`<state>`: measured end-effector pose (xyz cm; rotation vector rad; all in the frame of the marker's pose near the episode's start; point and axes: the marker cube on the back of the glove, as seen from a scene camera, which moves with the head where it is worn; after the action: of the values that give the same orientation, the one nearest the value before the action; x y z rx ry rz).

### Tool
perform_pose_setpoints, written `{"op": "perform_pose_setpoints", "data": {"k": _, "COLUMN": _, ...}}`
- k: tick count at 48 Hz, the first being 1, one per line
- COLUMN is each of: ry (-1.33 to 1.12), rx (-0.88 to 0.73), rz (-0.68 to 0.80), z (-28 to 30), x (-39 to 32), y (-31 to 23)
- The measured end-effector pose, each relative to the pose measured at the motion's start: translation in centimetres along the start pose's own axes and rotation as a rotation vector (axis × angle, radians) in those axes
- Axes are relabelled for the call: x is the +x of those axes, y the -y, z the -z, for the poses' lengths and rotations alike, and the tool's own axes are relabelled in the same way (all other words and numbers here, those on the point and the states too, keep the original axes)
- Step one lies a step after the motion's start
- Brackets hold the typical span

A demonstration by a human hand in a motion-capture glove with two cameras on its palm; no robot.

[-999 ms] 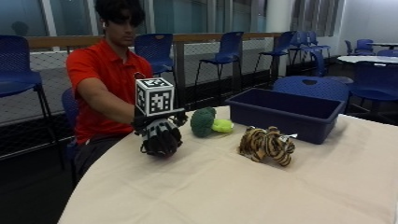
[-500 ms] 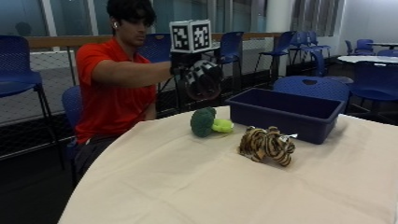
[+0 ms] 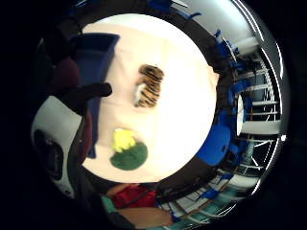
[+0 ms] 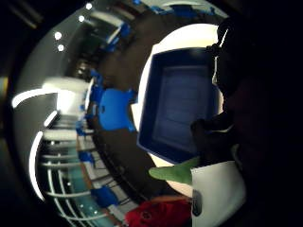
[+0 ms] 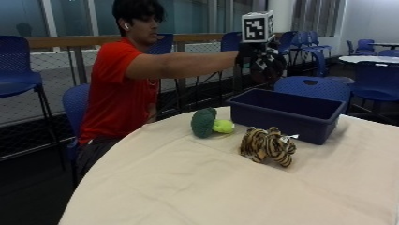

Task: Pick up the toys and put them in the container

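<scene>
Outside view: we see the gloved right hand (image 5: 267,63) raised high above the blue container (image 5: 287,114), arm stretched out over the table (image 5: 187,187). It seems to carry something dark with a pale pattern, but we cannot tell what it is or how the fingers sit. The placement reads as a carry position for a drop into the bin. The green broccoli toy (image 5: 210,123) and striped tiger toy (image 5: 268,145) lie on the table, just beside the container's near wall, outside it.

Little-finger palm view: we look straight down on the tiger toy (image 3: 149,85) and broccoli toy (image 3: 127,149), both on the tablecloth, beside the container (image 3: 98,52).

Thumb palm view: the container (image 4: 182,101) sits right under the palm; what shows of its floor is bare, no toy inside. The rest is hidden by the hand.
</scene>
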<state>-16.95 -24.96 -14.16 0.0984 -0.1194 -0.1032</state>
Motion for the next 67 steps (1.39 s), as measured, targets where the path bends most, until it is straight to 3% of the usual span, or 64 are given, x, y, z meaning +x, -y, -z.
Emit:
{"op": "perform_pose_setpoints", "data": {"k": 13, "ry": -0.076, "rx": 0.017, "rz": 0.212, "z": -5.4, "x": -5.3, "y": 1.3}}
{"op": "perform_pose_setpoints", "data": {"k": 18, "ry": 0.134, "rx": -0.064, "rz": 0.217, "z": -6.0, "x": -6.2, "y": 0.7}}
{"op": "perform_pose_setpoints", "data": {"k": 22, "ry": 0.165, "rx": -0.113, "rz": 0.218, "z": -6.0, "x": -5.9, "y": 0.0}}
{"op": "perform_pose_setpoints", "data": {"k": 32, "ry": 0.023, "rx": -0.087, "rz": 0.239, "z": -5.2, "x": -1.5, "y": -2.8}}
{"op": "perform_pose_setpoints", "data": {"k": 49, "ry": 0.05, "rx": -0.091, "rz": 0.18, "z": -5.0, "x": 8.4, "y": -9.6}}
{"op": "perform_pose_setpoints", "data": {"k": 67, "ry": -0.013, "rx": -0.15, "rz": 0.188, "z": -9.0, "x": 12.9, "y": -17.0}}
